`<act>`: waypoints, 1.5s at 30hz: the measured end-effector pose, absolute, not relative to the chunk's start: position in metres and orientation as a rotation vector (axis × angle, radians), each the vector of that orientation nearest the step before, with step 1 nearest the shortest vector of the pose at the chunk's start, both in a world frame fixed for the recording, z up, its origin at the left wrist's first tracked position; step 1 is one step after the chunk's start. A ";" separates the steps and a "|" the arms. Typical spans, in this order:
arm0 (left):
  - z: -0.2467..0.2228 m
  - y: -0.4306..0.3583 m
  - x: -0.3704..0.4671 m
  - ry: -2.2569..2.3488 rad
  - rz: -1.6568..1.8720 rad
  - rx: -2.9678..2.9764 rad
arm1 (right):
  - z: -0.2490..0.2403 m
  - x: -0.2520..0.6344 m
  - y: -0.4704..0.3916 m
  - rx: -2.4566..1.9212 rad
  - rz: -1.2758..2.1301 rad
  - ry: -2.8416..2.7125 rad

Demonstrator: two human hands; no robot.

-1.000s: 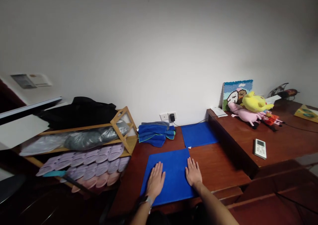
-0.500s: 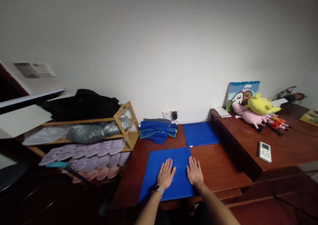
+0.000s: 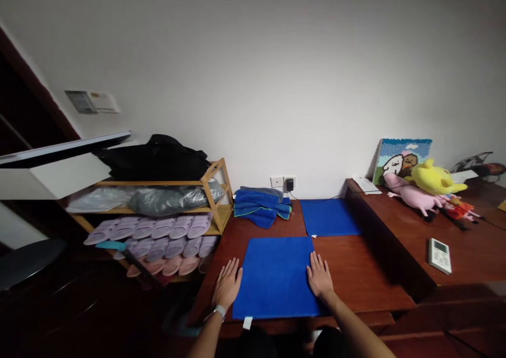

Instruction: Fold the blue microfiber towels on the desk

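Observation:
A blue cloth [image 3: 276,278] lies spread flat on the brown wooden table [image 3: 356,265], with a white tag at its front left corner. My left hand [image 3: 227,284], a watch on its wrist, rests flat on the wood at the cloth's left edge, fingers stretched out and nothing held. On the opposite side my right hand [image 3: 319,274] lies flat across the cloth's right edge, its fingers extended. Behind them is a second flat blue cloth [image 3: 331,217]. To its left sits a heap of folded blue and grey cloths [image 3: 259,207].
At left stands a wooden rack [image 3: 215,200] with several slippers [image 3: 174,227] and a black bag [image 3: 158,157]. A higher desk [image 3: 399,226] at right bears plush toys [image 3: 432,177] and a white remote-like device [image 3: 439,255]. A black plug [image 3: 290,184] sits in the wall socket.
My left hand has moved left off the cloth onto the table beside it. The cloth's front left corner and tag now show. My right hand stays at the right edge. The view has shifted left.

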State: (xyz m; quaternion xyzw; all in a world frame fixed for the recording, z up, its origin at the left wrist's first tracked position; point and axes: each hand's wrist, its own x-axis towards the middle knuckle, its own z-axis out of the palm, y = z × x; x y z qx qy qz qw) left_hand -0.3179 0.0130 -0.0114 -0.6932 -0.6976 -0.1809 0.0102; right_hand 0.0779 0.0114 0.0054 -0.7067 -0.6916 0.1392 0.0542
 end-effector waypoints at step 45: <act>-0.010 0.058 -0.122 -1.923 -0.315 -2.547 | 0.015 0.071 0.060 -2.075 0.444 -2.060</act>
